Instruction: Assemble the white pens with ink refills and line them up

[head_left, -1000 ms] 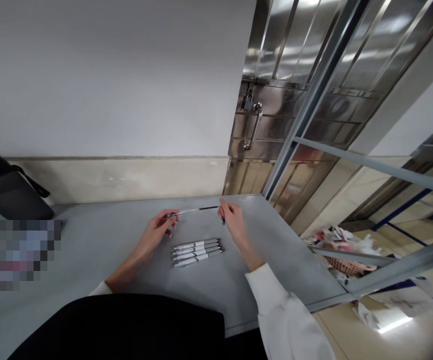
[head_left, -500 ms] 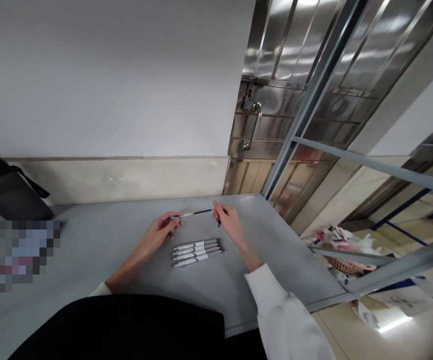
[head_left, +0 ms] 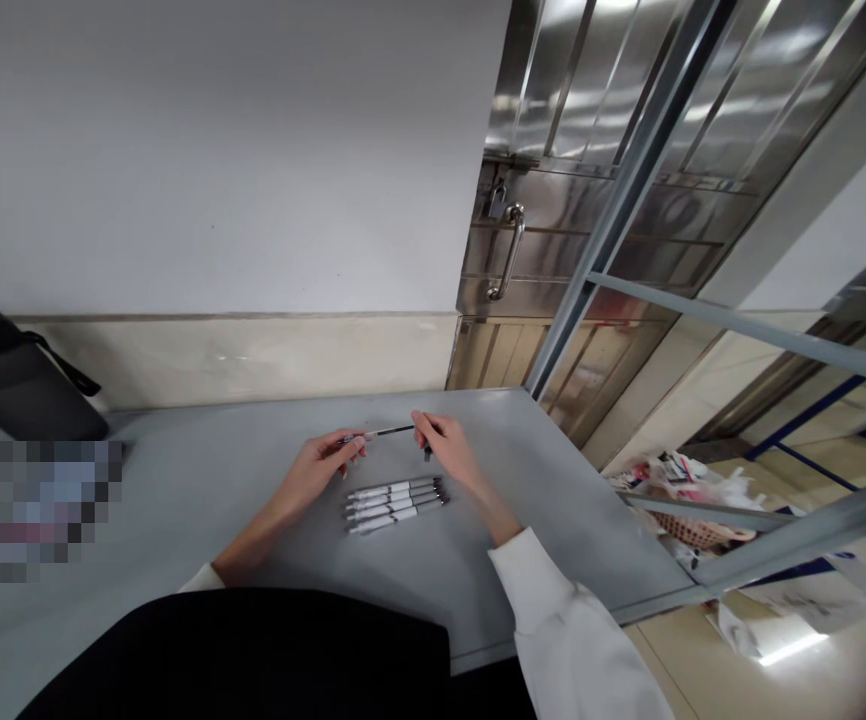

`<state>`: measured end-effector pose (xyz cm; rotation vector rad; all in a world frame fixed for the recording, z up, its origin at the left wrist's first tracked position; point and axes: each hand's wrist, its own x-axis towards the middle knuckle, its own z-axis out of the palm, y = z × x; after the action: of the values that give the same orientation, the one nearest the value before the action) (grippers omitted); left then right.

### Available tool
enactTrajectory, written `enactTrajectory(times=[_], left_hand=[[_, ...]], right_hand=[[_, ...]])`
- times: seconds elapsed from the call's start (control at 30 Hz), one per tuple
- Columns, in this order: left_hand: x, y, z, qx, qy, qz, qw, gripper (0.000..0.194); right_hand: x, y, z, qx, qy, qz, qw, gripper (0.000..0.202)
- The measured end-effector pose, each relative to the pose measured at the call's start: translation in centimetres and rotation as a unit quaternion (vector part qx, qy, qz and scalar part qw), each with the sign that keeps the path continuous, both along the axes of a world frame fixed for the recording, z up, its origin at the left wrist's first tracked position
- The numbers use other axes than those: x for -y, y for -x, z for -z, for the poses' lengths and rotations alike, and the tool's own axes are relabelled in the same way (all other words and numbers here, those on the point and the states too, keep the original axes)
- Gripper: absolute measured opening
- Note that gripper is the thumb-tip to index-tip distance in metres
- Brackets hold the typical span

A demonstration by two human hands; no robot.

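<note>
My left hand (head_left: 326, 458) pinches one end of a thin pen refill (head_left: 392, 431) between thumb and fingers. The refill runs level above the table, its darker half toward my right hand (head_left: 442, 445), which is closed on the other end. A small dark piece (head_left: 427, 453) sticks out below my right fingers; I cannot tell exactly what part it is. Just in front of both hands lie several white pens (head_left: 392, 505) with dark grips, side by side in a row, their dark tips pointing right.
The grey table (head_left: 200, 480) meets a white wall (head_left: 215, 170) at its back edge. A dark pouch (head_left: 20, 380) stands at the left, beside a blurred-out item (head_left: 43, 510). Metal frame bars (head_left: 613, 230) rise at the right, with a basket (head_left: 695, 530) of clutter beyond.
My right hand has moved a little left, closer to my left hand, and less of the refill shows between them. The row of pens has stayed put.
</note>
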<state>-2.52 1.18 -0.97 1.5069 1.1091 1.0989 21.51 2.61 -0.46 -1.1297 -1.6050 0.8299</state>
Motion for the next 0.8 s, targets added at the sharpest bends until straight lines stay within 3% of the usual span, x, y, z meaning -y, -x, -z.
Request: enactTrajectory(times=[0.33, 0.63, 0.8], left_hand=[[-0.1, 0.0, 0.2, 0.007, 0.0, -0.019, 1.0, 0.046], [-0.3, 0.2, 0.3, 0.005, 0.0, -0.011, 1.0, 0.05], [-0.4, 0.2, 0.4, 0.012, 0.001, -0.014, 1.0, 0.05]], right_hand=[[-0.1, 0.1, 0.3, -0.005, 0.01, -0.006, 1.0, 0.062], [-0.6, 0.2, 0.6, -0.089, 0.098, -0.006, 0.991, 0.079], [-1.1, -0.2, 0.9, -0.102, 0.098, 0.007, 0.99, 0.073]])
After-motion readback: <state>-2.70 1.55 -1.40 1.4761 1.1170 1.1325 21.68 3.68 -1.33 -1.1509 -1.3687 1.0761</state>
